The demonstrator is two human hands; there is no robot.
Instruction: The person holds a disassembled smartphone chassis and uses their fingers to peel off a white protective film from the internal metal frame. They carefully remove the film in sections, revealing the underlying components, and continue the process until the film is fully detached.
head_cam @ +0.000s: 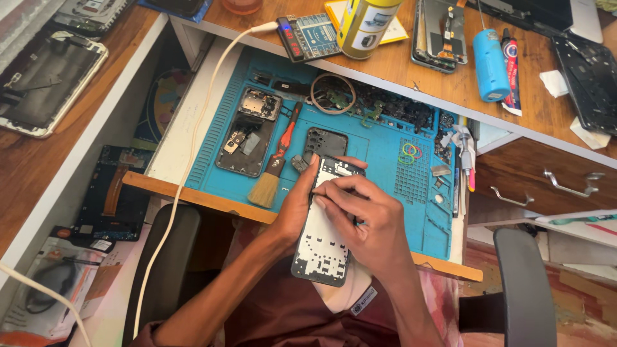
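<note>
Both hands on a phone [319, 247] w/ its back off, white inner frame showing, held lengthwise over the lap & the front edge of a blue mat [379, 151]. Left hand [297, 205] grips the phone's left side near the top, fingers wrapped round the edge. Right hand [363, 222] lies across the phone's upper half, thumb & forefinger pinched narrow on the top left part; can't tell if anything small is between them.

The mat sits in a pulled-out tray below the worktop [437, 71]. On the mat, just left of the hands: a brush [273, 170] w/ red-black handle, bristles toward the person. Left of that, a 2nd opened phone [247, 132], dark, boards exposed. Just above the held phone, a dark back cover [326, 142]. Further up, a ring of tape [333, 94] & loose small parts in the mat's rear trays. Coloured rubber bands [410, 152] to the right.

A white cable [193, 151] runs from the worktop down past the tray's left side. On the worktop: a yellow can [365, 26], a blue bottle [490, 64], another stripped phone [442, 32].
</note>
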